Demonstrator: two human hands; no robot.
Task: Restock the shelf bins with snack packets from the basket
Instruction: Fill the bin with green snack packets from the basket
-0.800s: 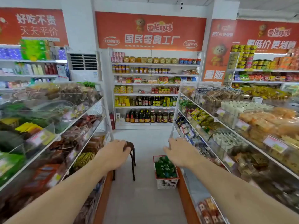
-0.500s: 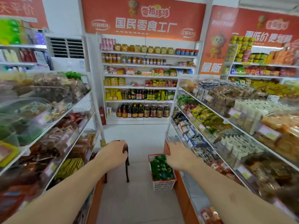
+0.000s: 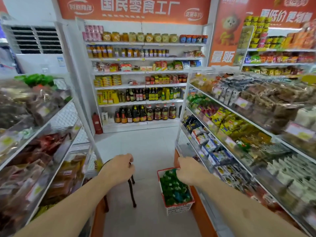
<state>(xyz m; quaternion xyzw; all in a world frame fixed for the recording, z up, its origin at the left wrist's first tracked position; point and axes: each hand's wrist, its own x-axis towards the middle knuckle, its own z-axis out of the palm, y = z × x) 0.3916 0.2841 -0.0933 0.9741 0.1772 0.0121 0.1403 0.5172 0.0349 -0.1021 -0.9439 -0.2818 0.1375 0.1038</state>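
- A narrow snack-shop aisle runs between tiered shelf bins (image 3: pixel 248 127) on either side, toward a back wall of bottled sauces and jars under orange banners.
- On the floor at the foot of the right-hand shelving sits a red-and-white basket (image 3: pixel 178 208), heaped with green snack packets (image 3: pixel 172 190); its long axis points roughly down the aisle, away from the camera, open top upward.
- The right hand (image 3: pixel 189 170) hangs over the basket's far end, fingers curled downward; whether it already pinches a packet cannot be told (the fingertips are hidden behind the hand).
- The left hand (image 3: pixel 118 168) is loosely clenched above a dark stool (image 3: pixel 131 190); whether it grips the seat cannot be told from this angle.
- Restocking appears to be at an early stage: the basket is piled to the rim, no packet is seen on its way to a bin, and which bin takes the green packets is not evident (much of the shelving is blurred).
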